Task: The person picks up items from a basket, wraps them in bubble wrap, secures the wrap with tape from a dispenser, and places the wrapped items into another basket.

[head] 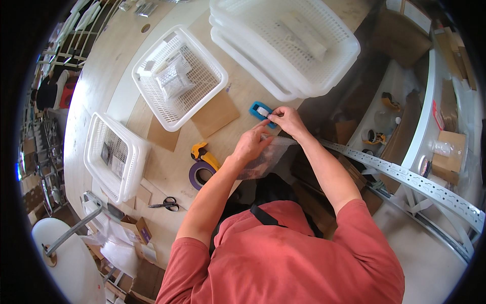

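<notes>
A small blue tape dispenser [256, 106] with a white roll lies near the table's edge. My right hand [289, 121] has its thumb and forefinger pinched at the tape end of the dispenser; the strip itself is too fine to make out. My left hand [249, 143] rests over a clear bubble-wrap pouch [265, 161], with its thumb at the upper edge and its forefinger reaching towards the dispenser. Part of the pouch overhangs the table edge, and its contents look reddish and blurred. Left of my forearm lies a purple tape roll [195, 175] with a yellow tape cutter [207, 156].
White plastic baskets stand beyond my hands: a large stack [292, 85], one holding a bubble-wrapped packet [197, 110], and a smaller stack [131, 167] leftward. Black scissors [170, 204] and brown cardboard [216, 114] lie on the wooden table [159, 174]. A metal shelf rail [383, 165] runs at right.
</notes>
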The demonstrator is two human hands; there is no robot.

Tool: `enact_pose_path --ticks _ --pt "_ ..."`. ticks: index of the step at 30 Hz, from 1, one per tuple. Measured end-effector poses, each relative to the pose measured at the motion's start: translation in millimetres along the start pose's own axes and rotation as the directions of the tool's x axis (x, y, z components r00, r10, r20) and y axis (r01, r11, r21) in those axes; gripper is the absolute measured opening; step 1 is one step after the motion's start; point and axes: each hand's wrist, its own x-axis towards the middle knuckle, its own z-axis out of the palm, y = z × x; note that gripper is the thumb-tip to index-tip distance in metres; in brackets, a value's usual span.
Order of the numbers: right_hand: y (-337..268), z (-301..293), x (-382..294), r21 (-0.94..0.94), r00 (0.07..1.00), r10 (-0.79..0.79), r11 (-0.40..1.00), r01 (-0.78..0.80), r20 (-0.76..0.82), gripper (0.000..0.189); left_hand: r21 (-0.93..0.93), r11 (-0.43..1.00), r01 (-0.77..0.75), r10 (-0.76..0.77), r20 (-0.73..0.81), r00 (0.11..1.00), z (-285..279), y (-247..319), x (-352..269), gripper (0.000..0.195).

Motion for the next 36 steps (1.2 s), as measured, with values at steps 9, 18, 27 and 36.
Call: enact_pose_path --ticks 9,18,27,36 --pt "9.4 -10.4 -54.0 -0.372 0.914 0.075 0.897 -0.237 -0.399 0.02 -0.106 0.987 0.121 -0.12 0.011 0.993 -1.4 4.5 6.9 0.019" --pt "-68.8 -8.9 -137.3 0.685 0.913 0.388 0.631 -0.363 0.126 0.024 0.206 0.97 -0.131 0.191 -0.309 0.932 -17.9 69.9 -47.3 0.019" --pt "-160.4 42.9 -163.3 0.698 0.938 0.152 0.633 -0.335 0.313 0.022 0.095 0.966 -0.24 0.257 -0.457 0.852 -86.3 87.2 -128.0 0.021" --pt "-266.6 156.0 -198.8 0.55 0.973 -0.143 0.835 0.019 0.183 0.027 -0.323 0.924 -0.203 -0.161 -0.812 0.56 -148.2 110.7 -229.8 0.013"
